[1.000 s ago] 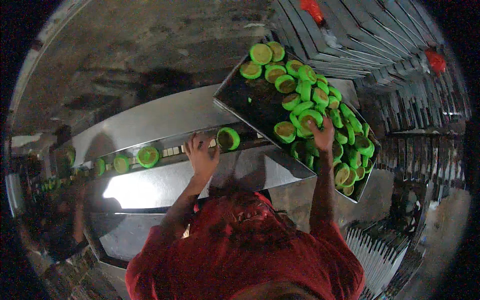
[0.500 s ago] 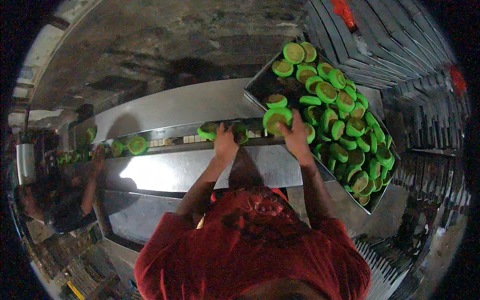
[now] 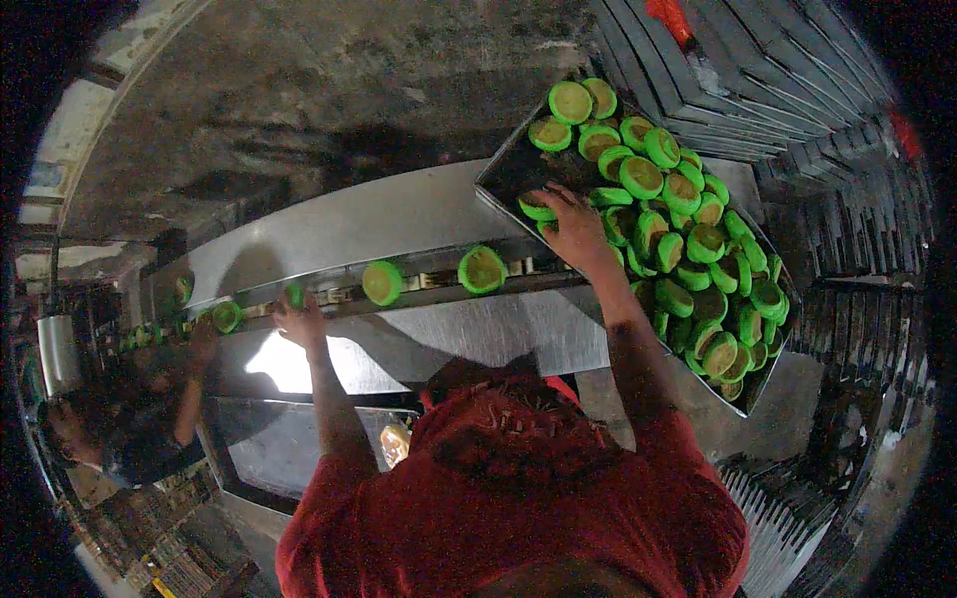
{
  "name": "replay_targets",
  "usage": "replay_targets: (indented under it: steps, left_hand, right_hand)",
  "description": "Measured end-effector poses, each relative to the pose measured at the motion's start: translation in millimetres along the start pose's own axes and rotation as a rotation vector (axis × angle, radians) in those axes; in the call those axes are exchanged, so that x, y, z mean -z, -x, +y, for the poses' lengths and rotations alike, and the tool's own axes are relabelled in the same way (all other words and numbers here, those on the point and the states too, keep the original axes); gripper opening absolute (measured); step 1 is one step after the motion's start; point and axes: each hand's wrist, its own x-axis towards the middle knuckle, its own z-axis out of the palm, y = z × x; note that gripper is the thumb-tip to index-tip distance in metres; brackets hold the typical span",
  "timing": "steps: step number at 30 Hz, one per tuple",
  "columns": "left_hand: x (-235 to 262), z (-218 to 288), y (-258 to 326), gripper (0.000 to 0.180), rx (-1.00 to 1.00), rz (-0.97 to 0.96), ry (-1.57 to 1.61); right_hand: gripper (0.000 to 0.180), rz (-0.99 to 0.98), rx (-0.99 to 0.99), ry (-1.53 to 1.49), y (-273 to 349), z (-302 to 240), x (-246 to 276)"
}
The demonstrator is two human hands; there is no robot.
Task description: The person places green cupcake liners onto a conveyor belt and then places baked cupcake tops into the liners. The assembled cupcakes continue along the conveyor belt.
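- A steel conveyor is seen running across the middle, with the tabletop.
- A tray heaped with green cups is set at the conveyor's right end.
- Two green cups are carried on the conveyor.
- The right hand is laid on cups at the tray's near edge; its grip cannot be told.
- The left hand is rested on the conveyor's left part, fingers loosely open, nothing held.

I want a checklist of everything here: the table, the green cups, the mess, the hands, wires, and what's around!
Surface: long shiny metal bench with a narrow track.
Job's things: green cups heaped in a metal tray; two green cups on the track.
Clutter: small yellowish packet below the bench.
Hands: left hand at the track edge; right hand on cups in the tray.
Cables: nothing seen.
Surroundings: another person at left; stacked grey trays at right.
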Motion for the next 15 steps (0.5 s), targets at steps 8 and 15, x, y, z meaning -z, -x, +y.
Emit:
replay_targets:
  steps: [8, 15]
  left_hand:
    - [60, 131, 13, 0.022, -0.252, -0.15, 0.874]
    - [83, 295, 62, 0.022, -0.571, -0.517, 1.172]
  right_hand:
    - [0.03, -0.003, -0.483, -0.118, -28, -36, -4]
    - [0.025, -0.48, -0.477, 0.239, 49, -57, -80]
